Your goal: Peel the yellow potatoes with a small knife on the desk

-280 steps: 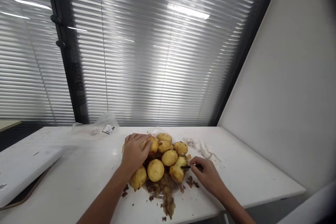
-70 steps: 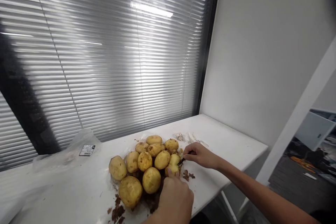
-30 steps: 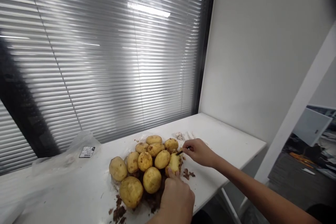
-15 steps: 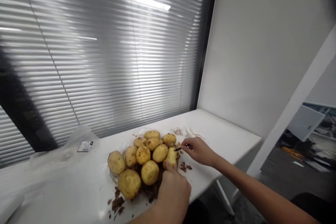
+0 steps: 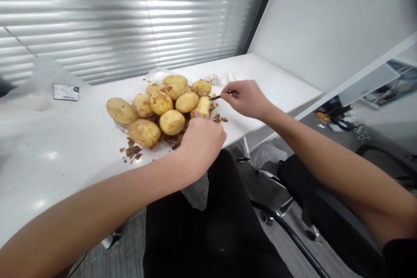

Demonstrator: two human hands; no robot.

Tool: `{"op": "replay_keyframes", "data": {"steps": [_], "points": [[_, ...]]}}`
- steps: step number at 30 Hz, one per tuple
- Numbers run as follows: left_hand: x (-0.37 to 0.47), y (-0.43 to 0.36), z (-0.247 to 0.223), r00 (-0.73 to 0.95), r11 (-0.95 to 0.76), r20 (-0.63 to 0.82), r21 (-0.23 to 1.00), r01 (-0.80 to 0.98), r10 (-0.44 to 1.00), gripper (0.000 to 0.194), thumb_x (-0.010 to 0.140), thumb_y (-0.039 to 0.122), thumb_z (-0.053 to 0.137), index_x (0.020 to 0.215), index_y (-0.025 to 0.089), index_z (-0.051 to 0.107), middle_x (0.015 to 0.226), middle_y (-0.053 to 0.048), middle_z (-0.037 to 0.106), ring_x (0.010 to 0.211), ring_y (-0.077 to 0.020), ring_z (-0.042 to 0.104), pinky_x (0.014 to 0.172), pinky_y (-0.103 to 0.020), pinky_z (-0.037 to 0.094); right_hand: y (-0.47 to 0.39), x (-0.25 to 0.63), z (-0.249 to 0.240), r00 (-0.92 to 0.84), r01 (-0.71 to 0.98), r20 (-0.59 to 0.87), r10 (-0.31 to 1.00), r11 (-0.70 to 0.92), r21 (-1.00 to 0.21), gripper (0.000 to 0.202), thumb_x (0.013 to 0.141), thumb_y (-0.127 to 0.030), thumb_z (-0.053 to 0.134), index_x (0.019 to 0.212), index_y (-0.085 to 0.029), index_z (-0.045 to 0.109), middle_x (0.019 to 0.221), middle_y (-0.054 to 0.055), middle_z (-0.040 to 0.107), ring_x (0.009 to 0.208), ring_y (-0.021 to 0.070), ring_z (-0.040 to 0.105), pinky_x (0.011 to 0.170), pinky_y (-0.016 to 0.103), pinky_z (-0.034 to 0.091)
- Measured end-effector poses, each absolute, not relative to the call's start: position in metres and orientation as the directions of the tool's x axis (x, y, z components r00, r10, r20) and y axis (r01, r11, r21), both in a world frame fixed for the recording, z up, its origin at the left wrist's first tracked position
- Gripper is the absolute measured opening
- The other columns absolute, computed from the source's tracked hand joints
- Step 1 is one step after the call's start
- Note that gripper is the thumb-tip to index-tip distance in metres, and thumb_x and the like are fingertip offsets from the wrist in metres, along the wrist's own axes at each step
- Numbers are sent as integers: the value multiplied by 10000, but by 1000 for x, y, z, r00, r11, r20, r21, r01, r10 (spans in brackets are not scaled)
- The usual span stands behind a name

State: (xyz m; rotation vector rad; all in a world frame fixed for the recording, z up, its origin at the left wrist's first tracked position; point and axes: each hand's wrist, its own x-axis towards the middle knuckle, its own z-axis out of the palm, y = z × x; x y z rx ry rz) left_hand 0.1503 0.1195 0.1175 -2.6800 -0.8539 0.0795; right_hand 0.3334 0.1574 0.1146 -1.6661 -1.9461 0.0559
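Note:
My left hand (image 5: pixel 203 143) is closed on a potato (image 5: pixel 204 104) at the right end of a pile, its fingers at the near side. This potato shows a pale yellow, scraped patch on top. In my right hand (image 5: pixel 245 98) a thin black tool (image 5: pixel 216 97) is pinched, and its tip reaches the scraped potato; its exact kind is too small to make out. Several other yellow potatoes, such as a round one (image 5: pixel 172 122) and a larger one (image 5: pixel 144 133), lie close together to the left, with brown spots on their skins.
Brown scraps (image 5: pixel 132 151) lie on the white table (image 5: pixel 87 139) before the pile. Clear plastic with a white label (image 5: pixel 66 92) sits at the left. Blinds (image 5: pixel 114 21) stand behind the table. A black chair (image 5: pixel 325 208) is at the right, below my right arm.
My view has tipped downward, so the table sits higher and my legs and the chair show. Both hands remain at the same potato, with the tool against it.

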Motion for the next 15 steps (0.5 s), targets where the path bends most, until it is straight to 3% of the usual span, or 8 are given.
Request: {"op": "replay_keyframes", "data": {"steps": [6,9,15], "points": [[151,120,119,828,-785,12,-308,537,561,263,868,40,480,932,89,731,949,-203,702,897,-304,679,679,-335,467,156,332,116,-146,876,323,935,274,-397,215,803,-287,594,766,-148,754,628,-6,646,585,131,513,602,270,361],[151,119,119,823,-779,11,-316,542,568,279,865,28,463,950,79,724,962,-208,699,913,-293,673,711,-347,467,156,331,114,-75,915,380,922,215,-342,190,786,-249,594,749,-155,755,622,8,647,581,139,515,604,278,364],[150,118,117,837,-783,45,-330,527,545,266,843,12,465,895,71,719,911,-200,702,881,-323,686,632,-317,461,149,326,111,-53,870,347,936,214,-444,195,778,-253,598,739,-140,753,635,12,666,566,134,518,595,283,385]]}}
